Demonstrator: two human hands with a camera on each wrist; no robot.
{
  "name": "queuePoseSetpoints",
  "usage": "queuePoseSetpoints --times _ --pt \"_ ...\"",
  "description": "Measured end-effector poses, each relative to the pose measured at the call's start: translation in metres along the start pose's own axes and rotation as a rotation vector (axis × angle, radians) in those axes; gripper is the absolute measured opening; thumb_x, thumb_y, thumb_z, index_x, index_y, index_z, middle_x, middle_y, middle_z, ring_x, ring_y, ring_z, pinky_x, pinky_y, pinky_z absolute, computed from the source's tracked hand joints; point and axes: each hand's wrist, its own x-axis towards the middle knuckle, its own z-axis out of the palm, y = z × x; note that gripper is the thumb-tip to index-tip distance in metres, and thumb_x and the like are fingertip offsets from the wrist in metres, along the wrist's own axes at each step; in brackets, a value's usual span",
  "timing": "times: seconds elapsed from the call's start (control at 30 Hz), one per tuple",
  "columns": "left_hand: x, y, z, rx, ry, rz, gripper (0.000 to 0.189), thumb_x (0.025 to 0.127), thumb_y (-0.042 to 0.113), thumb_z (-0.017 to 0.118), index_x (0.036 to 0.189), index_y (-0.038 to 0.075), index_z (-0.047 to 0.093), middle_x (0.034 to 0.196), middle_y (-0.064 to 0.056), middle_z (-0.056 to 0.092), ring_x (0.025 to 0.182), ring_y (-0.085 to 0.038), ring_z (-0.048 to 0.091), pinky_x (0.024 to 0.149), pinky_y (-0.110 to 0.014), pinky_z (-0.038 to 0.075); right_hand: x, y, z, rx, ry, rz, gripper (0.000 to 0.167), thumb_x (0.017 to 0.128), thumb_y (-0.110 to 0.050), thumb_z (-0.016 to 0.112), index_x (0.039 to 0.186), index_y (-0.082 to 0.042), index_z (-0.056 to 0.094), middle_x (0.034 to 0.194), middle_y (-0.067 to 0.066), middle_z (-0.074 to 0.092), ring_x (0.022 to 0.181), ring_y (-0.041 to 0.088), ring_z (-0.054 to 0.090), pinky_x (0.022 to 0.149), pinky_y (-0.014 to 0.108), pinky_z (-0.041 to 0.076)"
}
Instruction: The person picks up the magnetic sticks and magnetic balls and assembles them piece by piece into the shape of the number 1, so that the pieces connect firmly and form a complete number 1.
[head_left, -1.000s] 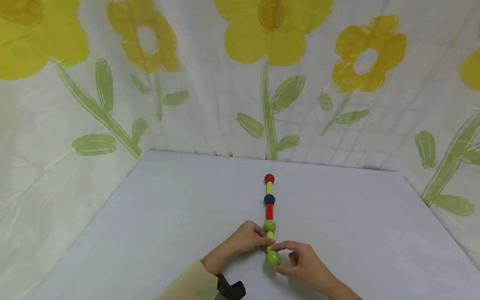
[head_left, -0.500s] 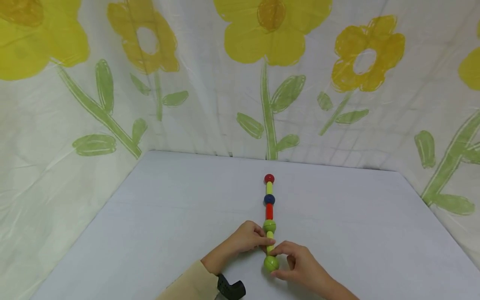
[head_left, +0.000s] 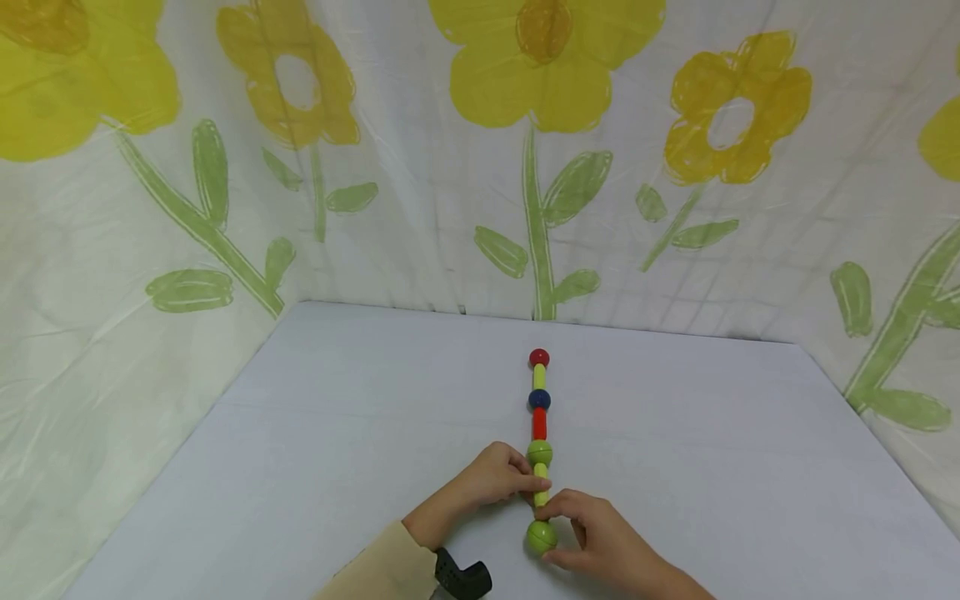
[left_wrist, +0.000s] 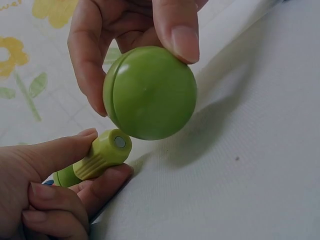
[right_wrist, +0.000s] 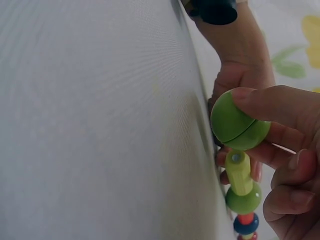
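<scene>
A straight chain of balls and rods lies on the white table. From the far end come a red ball [head_left: 538, 357], a yellow-green rod [head_left: 539, 377], a blue ball [head_left: 539, 400], a red rod [head_left: 539, 423], a green ball [head_left: 539, 452] and a nearer yellow-green rod [head_left: 541, 472]. My left hand [head_left: 491, 477] pinches this nearer rod, whose free end shows a silvery disc [left_wrist: 120, 142]. Between thumb and forefinger, my right hand [head_left: 603, 537] holds a larger green ball [left_wrist: 152, 92], apart from the rod's end.
The white tabletop [head_left: 337, 433] spreads around the chain on both sides. Behind it hangs a pale curtain [head_left: 420, 225] with painted yellow flowers. A black device [head_left: 462, 578] sits at the left wrist, beside a beige sleeve [head_left: 390, 567].
My right hand has drawn the larger green ball toward the front of the table, widening its distance from the chain. The left hand and the other pieces stay in place.
</scene>
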Motion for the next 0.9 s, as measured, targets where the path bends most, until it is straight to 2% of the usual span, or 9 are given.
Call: queuePoseSetpoints --times 0.5,0.7,0.9 --pt "0.0003 -0.0002 -0.0002 0.001 0.002 0.007 0.021 0.082 0.02 0.079 0.072 0.003 0.072 0.058 0.004 0.057 0.048 -0.007 0.038 0.044 -0.02 0.028 0.0018 -0.0028 -0.0021 -0.082 -0.017 0.093 0.03 0.083 -0.016 0.078 0.109 -0.002 0.07 0.104 0.003 0.061 0.064 -0.001 0.043 0.053 0.019 0.042" --pt "0.0 0.0003 -0.0005 -0.008 0.0 0.004 0.021 0.083 0.019 0.079 0.072 0.003 0.072 0.057 0.004 0.056 0.048 -0.007 0.038 0.044 -0.019 0.028 0.0022 -0.0029 -0.0023 -0.091 0.016 0.15 0.034 0.082 -0.014 0.079 0.112 -0.001 0.069 0.104 0.002 0.06 0.063 -0.001 0.042 0.054 0.02 0.042" --pt "-0.0003 0.0004 -0.001 -0.013 -0.011 0.009 0.021 0.083 0.02 0.078 0.072 0.003 0.072 0.057 0.004 0.058 0.046 -0.006 0.036 0.043 -0.019 0.026 0.0029 -0.0031 -0.0017 -0.115 0.048 0.139 0.033 0.082 -0.011 0.079 0.111 -0.001 0.069 0.103 0.003 0.06 0.062 -0.002 0.04 0.053 0.02 0.041"
